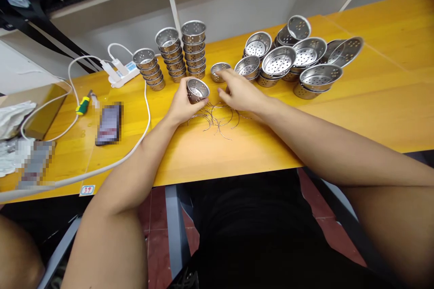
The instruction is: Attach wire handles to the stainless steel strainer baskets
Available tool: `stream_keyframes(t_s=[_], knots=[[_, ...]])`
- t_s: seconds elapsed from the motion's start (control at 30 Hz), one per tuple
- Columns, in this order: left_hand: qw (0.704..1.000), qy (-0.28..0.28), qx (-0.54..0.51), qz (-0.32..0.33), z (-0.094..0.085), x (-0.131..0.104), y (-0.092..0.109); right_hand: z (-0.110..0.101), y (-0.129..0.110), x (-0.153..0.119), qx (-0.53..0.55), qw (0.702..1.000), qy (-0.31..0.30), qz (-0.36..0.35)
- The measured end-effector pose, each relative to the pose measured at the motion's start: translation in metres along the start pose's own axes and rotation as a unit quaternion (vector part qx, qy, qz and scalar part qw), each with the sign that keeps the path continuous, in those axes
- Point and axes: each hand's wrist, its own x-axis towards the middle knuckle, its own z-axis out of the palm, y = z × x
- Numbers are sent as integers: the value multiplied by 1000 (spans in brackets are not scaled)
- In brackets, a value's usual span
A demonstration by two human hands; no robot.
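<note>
My left hand (186, 101) is wrapped around a small perforated metal strainer basket (198, 91), its mouth tilted toward me. My right hand (239, 90) reaches over the table with thumb and forefinger apart. Its forefinger overlaps the rim of another strainer basket (219, 68) standing by itself; whether it touches the metal I cannot tell. Below both hands lies a loose heap of thin curved metal wires (217, 119), partly hidden by the right hand.
Stacked baskets (194, 49) stand at the back; several more baskets (278, 61) cluster at the right. Leftward are a power strip (124, 74), a white cable (146, 117), a green-and-yellow screwdriver (83, 105) and a phone (109, 124). A numbered label (87, 190) marks the front edge.
</note>
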Motion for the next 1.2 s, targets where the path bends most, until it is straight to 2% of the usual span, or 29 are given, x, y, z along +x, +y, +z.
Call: stream_keyframes(t_s=[0.1, 0.23, 0.37, 0.47, 0.57, 0.7, 0.8, 0.9, 1.07, 1.2], knots=[[999, 30, 34, 14, -3, 2, -5, 0, -2, -1, 24, 999, -24, -7], [998, 30, 54, 18, -7, 1, 3, -8, -14, -4, 75, 995, -39, -58], [1000, 2, -6, 4, -4, -1, 10, -9, -18, -3, 90, 986, -32, -136], [999, -14, -46, 13, 0, 0, 6, -12, -14, 0, 83, 985, -19, -148], [999, -17, -43, 7, 0, 1, 0, -28, -5, 6, 49, 993, 8, -108], [999, -32, -22, -5, -3, 0, -1, -69, 14, 11, -45, 996, 75, -33], [999, -35, -14, -9, -3, -2, 3, -95, 30, 10, -111, 990, 84, -7], [999, -35, -9, -16, -3, -2, 8, -112, 39, 9, -134, 985, 111, 8], [999, -31, -9, -28, -3, -2, 13, -142, 43, 9, -179, 959, 195, 105], [999, -30, -3, -27, -3, -2, 16, -161, 46, 6, -227, 928, 214, 201]])
